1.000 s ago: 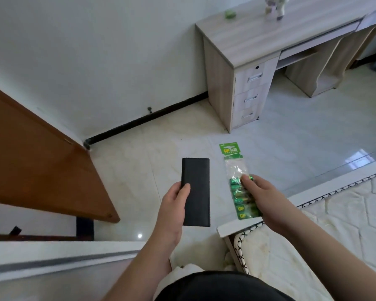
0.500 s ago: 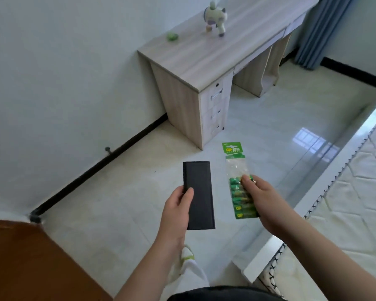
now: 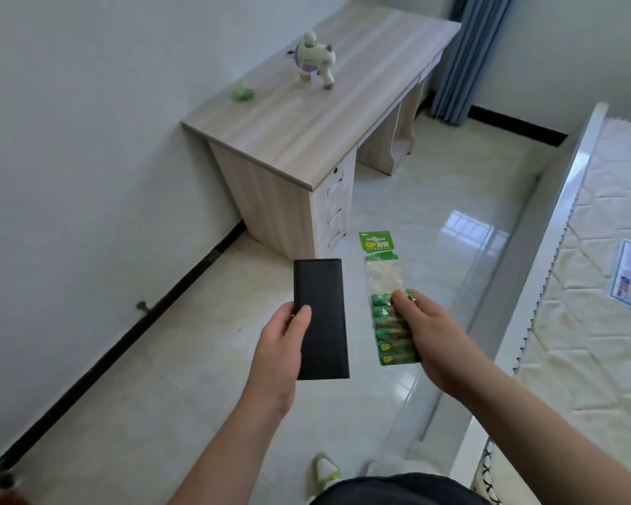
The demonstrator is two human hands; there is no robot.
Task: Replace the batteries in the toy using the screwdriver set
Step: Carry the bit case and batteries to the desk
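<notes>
My left hand [image 3: 277, 355] grips a flat black screwdriver case [image 3: 321, 318] by its left edge, thumb on top. My right hand [image 3: 430, 337] holds a clear pack of green batteries [image 3: 387, 304] with a green header card, thumb pressed on the upper batteries. Both are held out in front of me above the floor. A white toy [image 3: 312, 60] with purple and orange details stands on the wooden desk [image 3: 306, 129] ahead, well beyond both hands.
A small green object [image 3: 243, 92] lies on the desk near the wall. The desk has drawers [image 3: 334, 209] on its near end. A bed with a white mattress [image 3: 598, 286] runs along the right. A blue curtain [image 3: 467, 56] hangs behind the desk. Glossy tiled floor lies between.
The view has swung right and closer to the desk; the brown door has left the frame. Both hands keep the same hold on the case and the battery pack.
</notes>
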